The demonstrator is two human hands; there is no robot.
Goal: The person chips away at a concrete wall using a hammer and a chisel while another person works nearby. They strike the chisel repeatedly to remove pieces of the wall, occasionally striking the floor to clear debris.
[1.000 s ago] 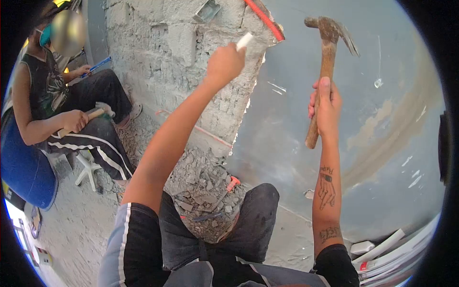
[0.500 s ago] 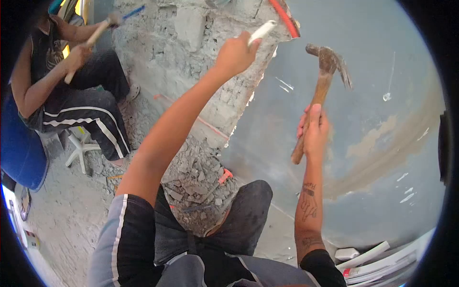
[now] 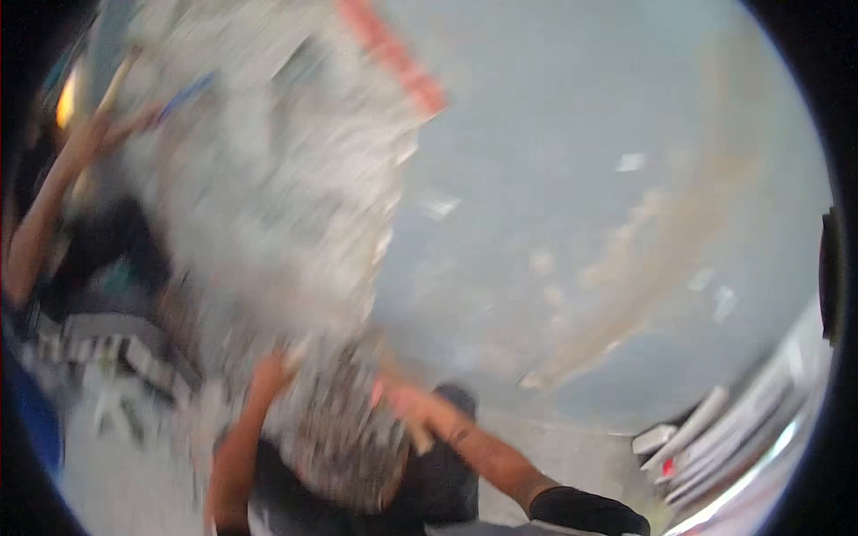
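Note:
My left hand is low over the rubble, closed around a white-handled chisel. Only a pale, smeared bit of the chisel shows; its blade cannot be made out. To the right, my right hand grips the wooden handle of a claw hammer. The handle's butt sticks out below my fist, and the hammer head is blurred above it. Both hands are in front of my knees, below the chipped wall.
At left sits another person holding a wooden-handled tool and a blue tool. A red strip edges the broken plaster beside the grey painted wall. Broken rubble lies between my legs. Long white pieces lean at lower right.
Both my hands have dropped from up by the wall to low over the rubble, still holding the chisel and hammer. The view has swung and blurred. The other person's arms have also shifted.

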